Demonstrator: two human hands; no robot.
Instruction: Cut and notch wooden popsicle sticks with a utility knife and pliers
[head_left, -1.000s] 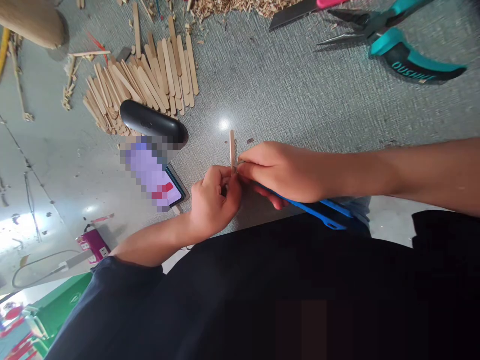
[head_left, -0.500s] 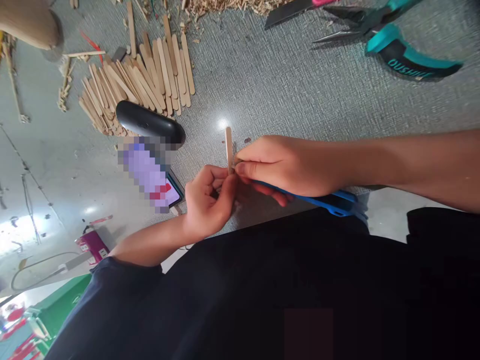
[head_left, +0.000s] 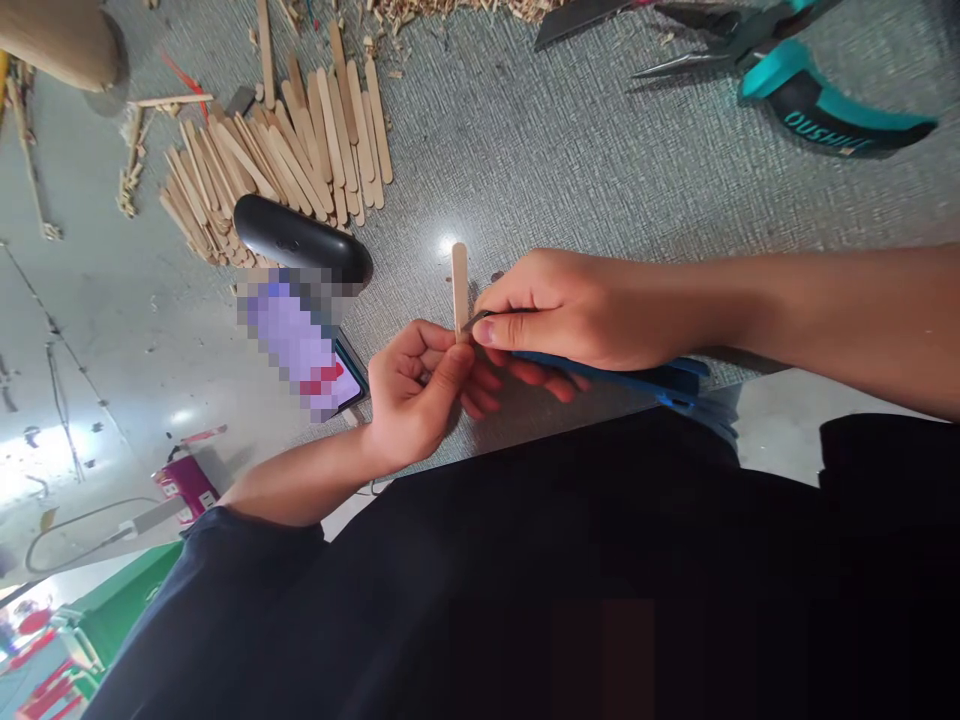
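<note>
My left hand (head_left: pixel 420 395) pinches the lower end of a small wooden stick (head_left: pixel 460 285), which stands upright above the grey mat (head_left: pixel 570 170). My right hand (head_left: pixel 577 310) grips a blue-handled knife (head_left: pixel 637 378); its thin blade tip touches the stick's right edge just above my left thumb. The blue handle runs back under my right palm toward my dark clothing.
A pile of wooden sticks (head_left: pixel 285 150) lies at the upper left of the mat, with a black case (head_left: pixel 300 238) and a phone (head_left: pixel 307 340) below it. Teal pliers (head_left: pixel 795 80) and a dark blade (head_left: pixel 581 15) lie at the top right. Wood shavings (head_left: pixel 450 10) sit at the top edge.
More of the stick now shows above my left fingers, and both hands have shifted slightly up. The knife blade stays at the stick's edge.
</note>
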